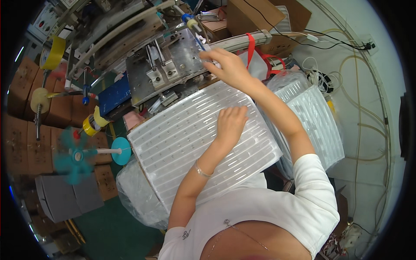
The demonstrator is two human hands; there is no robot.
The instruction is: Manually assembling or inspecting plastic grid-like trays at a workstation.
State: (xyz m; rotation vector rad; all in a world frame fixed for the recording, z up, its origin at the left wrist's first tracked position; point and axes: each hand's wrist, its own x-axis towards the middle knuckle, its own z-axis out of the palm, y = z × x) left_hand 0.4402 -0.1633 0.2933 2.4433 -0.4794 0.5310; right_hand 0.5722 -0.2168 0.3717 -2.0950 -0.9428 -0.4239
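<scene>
A large white plastic tray (173,143) with rows of ridged channels lies tilted in front of me, with many tiny parts dotted along its rows. My left hand (232,123) rests over the tray's right half, its fingers curled down. Whatever is under those fingertips is hidden. Beyond the tray's far edge, my right hand (227,67) reaches to the right end of a metal machine plate (186,52). Its fingers are pinched around something small and whitish that I cannot make out, beside a thin blue piece. Metal clamp blocks (162,73) stand on the plate.
Stacked white trays in clear plastic (310,125) stand at the right. A teal fan (78,156) and yellow tape rolls (90,125) are at the left, before stacked cartons (26,143). A red strap (251,50) hangs beyond my right hand; cables run along the wall.
</scene>
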